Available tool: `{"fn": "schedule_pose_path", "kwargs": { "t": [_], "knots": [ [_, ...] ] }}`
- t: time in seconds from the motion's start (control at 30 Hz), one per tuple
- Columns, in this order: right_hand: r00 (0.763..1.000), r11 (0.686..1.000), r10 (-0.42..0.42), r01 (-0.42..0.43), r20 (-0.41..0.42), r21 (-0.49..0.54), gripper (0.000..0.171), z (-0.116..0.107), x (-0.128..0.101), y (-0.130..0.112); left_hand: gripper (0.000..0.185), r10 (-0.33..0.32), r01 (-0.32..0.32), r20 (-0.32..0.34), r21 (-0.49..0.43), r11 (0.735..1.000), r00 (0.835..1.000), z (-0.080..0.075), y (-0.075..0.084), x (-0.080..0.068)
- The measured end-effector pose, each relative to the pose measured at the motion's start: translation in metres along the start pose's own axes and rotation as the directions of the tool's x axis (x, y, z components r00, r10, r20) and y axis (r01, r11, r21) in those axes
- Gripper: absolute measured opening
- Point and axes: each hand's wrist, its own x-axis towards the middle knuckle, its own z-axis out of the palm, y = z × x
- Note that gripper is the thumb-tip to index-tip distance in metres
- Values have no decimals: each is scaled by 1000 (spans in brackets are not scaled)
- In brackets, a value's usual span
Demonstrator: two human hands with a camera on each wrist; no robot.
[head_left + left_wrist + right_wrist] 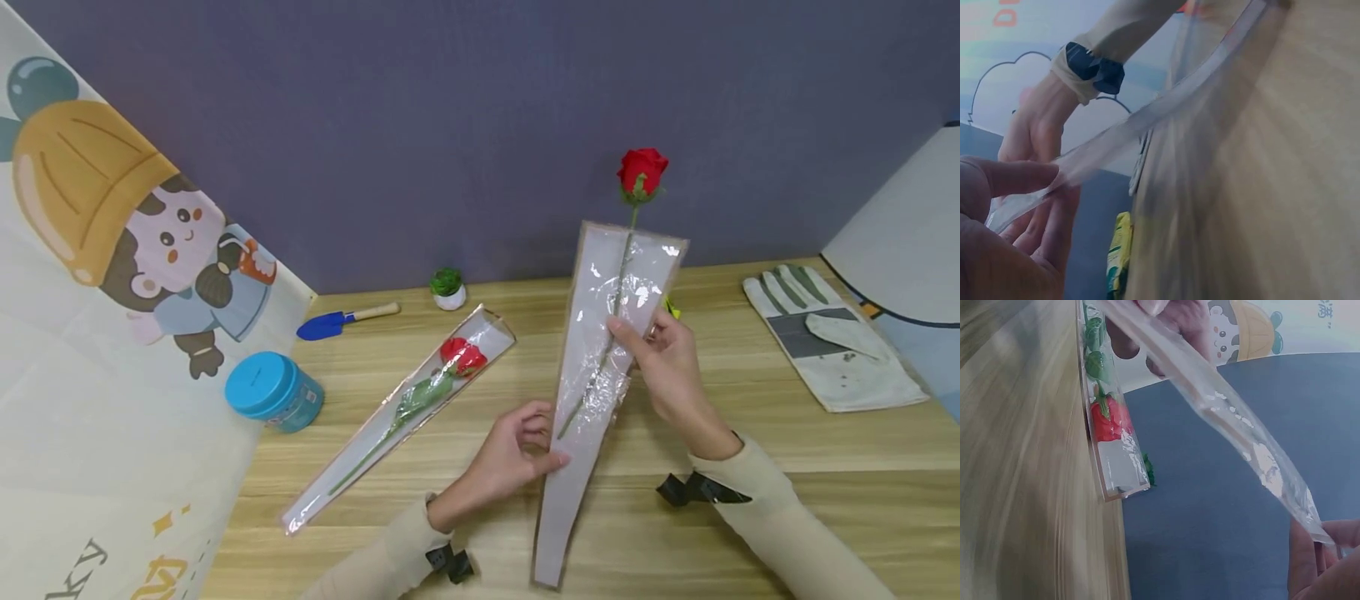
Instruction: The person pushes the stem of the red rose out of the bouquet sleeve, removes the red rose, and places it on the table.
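We pinch the sleeve [600, 367] upright at frame centre, left hand [513, 454] low, right hand [667, 367] higher, rose [641, 173] poking out top.

Two arms enter from the near edge of the head view, both in long beige sleeves of soft, smooth fabric. The left sleeve [390, 546] ends in a ribbed cuff at the wrist; the right sleeve [780, 521] ends in a like cuff and wrinkles slightly above it. A black strap with a small black fitting sits at the left wrist [448, 562], and a matching black strap [701, 490] crosses the right wrist just behind the cuff. In the left wrist view the same dark strap [1094, 67] lies over the beige cuff. Left hand [517, 454] and right hand [671, 367] are bare, without gloves. No printing or markings visible on the sleeves.
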Motion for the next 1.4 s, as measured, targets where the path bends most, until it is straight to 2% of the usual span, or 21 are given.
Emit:
{"fn": "schedule_pose_path", "kwargs": {
  "t": [0.13,0.23,0.47,0.7,0.9,1.1,1.4],
  "knots": [
    [1000,1000,-14,14,-7,5,18,1,1,-2,60,2,-2,3,-23,1000,1000,-4,7,4],
    [1000,1000,-19,19,-8,1,18,2,0,-1,58,27,-27,-4,-20,999,1000,-8,11,8],
    [1000,999,18,-17,24,-33,26,6,-5,1,58,75,-78,-46,-57,995,996,-12,15,15],
    [1000,999,21,-21,21,-40,24,6,-6,7,71,43,-47,-41,-128,991,998,-11,14,19],
    [999,999,0,1,37,-42,26,8,-6,11,72,14,-18,-32,-122,992,999,-11,13,18],
    [998,995,20,-14,62,-102,24,7,-7,11,71,26,-29,-32,-92,995,999,-13,12,14],
    [989,970,114,-89,97,-225,44,-2,-7,13,67,54,-57,-33,-84,995,998,-16,10,9]
  ]
}}
